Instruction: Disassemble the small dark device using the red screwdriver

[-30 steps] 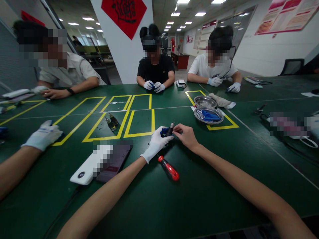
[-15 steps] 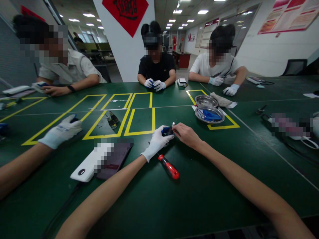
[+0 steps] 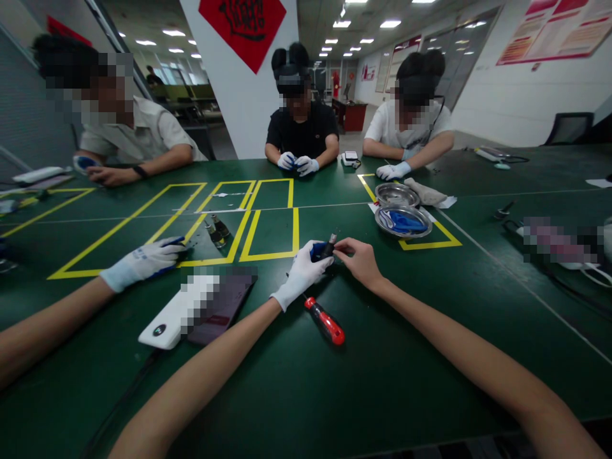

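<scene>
My left hand, in a white glove, is closed round a small blue and black device just above the green table. My bare right hand pinches the device's right end with thumb and fingers. A red-handled screwdriver lies on the table just below both hands, untouched.
A white power bank and a dark phone lie to the left. A co-worker's gloved hand reaches in by the yellow taped boxes. Two metal bowls stand to the right. Three people sit across the table.
The co-worker's gloved hand at the left has slid right toward the yellow boxes. My own hands stay on the device, barely moved.
</scene>
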A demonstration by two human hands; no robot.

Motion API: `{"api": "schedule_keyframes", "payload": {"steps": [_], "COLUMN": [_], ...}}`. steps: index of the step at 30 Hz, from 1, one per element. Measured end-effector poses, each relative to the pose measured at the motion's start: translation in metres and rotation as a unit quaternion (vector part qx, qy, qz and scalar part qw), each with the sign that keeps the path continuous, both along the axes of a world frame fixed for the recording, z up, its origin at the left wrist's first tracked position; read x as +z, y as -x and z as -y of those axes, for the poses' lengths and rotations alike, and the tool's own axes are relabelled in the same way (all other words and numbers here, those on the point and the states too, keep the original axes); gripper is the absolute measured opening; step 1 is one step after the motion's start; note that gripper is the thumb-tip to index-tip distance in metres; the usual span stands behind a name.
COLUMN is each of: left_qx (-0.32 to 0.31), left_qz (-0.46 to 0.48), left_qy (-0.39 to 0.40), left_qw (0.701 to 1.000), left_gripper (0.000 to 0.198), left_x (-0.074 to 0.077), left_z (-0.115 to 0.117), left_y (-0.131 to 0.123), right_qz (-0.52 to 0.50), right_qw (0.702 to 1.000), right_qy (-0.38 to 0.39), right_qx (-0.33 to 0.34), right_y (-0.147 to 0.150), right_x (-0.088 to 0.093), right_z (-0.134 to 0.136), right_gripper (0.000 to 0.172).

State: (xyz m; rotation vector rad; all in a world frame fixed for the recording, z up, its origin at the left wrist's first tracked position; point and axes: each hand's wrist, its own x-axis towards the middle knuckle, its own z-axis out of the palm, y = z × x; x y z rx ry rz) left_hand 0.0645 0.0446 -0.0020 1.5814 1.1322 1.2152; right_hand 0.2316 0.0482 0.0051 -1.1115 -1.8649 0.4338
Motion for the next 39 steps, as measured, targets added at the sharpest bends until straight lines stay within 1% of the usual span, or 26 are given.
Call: {"api": "schedule_keyframes", "payload": {"steps": [2,4,8,10,13,16,18,20,21,22,24,25,26,31,35,39], "left_qx": [-0.008,-0.021,-0.041,-0.033,-0.019,-0.008,-0.006,-0.002,0.003,0.01,0.025,0.03,0.034,0.042,0.039,0.026], "left_qz": [0.008,0.01,0.012,0.015,0.018,0.03,0.051,0.074,0.084,0.095,0.118,0.129,0.138,0.131,0.123,0.133], "left_qy": [-0.002,-0.009,-0.015,-0.01,-0.002,-0.004,0.0,0.013,0.019,0.026,0.042,0.051,0.06,0.06,0.047,0.043], "left_qw": [1.0,1.0,0.999,0.999,1.0,0.999,0.999,0.997,0.996,0.995,0.992,0.99,0.988,0.989,0.99,0.99], "left_gripper": [0.032,0.033,0.032,0.032,0.03,0.031,0.035,0.039,0.039,0.039,0.039,0.04,0.041,0.046,0.038,0.038], "left_x": [0.0,-0.001,-0.002,-0.002,-0.002,-0.002,-0.004,-0.006,-0.008,-0.01,-0.013,-0.014,-0.015,-0.012,-0.009,-0.01], "left_z": [0.0,-0.001,-0.003,-0.004,-0.005,-0.007,-0.01,-0.014,-0.016,-0.018,-0.021,-0.021,-0.022,-0.017,-0.016,-0.018], "left_y": [0.0,0.0,0.001,0.001,0.0,0.0,0.001,0.002,0.002,0.003,0.004,0.004,0.003,0.002,0.002,0.002], "right_qz": [-0.056,-0.075,-0.026,0.006,0.026,0.03,0.021,0.03,0.054,0.092,0.187,0.229,0.262,0.353,0.403,0.439], "right_qw": [0.997,0.995,0.999,0.998,0.997,0.997,0.998,0.998,0.996,0.989,0.964,0.95,0.94,0.916,0.9,0.882], "right_qy": [0.045,0.061,0.005,-0.02,-0.033,-0.031,-0.019,0.01,0.029,0.046,0.062,0.057,0.048,0.01,-0.007,-0.013], "right_qx": [0.015,0.03,0.044,0.054,0.064,0.071,0.057,0.052,0.07,0.101,0.178,0.203,0.214,0.19,0.164,0.171], "right_y": [-0.001,-0.003,-0.007,-0.008,-0.007,-0.007,-0.008,-0.012,-0.014,-0.016,-0.019,-0.02,-0.02,-0.013,-0.007,-0.003], "right_x": [-0.001,-0.002,-0.003,-0.003,-0.003,-0.002,0.001,0.006,0.01,0.013,0.018,0.02,0.021,0.021,0.025,0.03], "right_z": [-0.004,-0.006,-0.006,-0.004,-0.002,-0.002,-0.002,-0.004,-0.005,-0.006,-0.007,-0.007,-0.006,0.001,0.007,0.012], "right_gripper": [0.013,0.014,0.013,0.012,0.015,0.017,0.019,0.019,0.019,0.018,0.018,0.017,0.017,0.009,0.01,0.014]}}
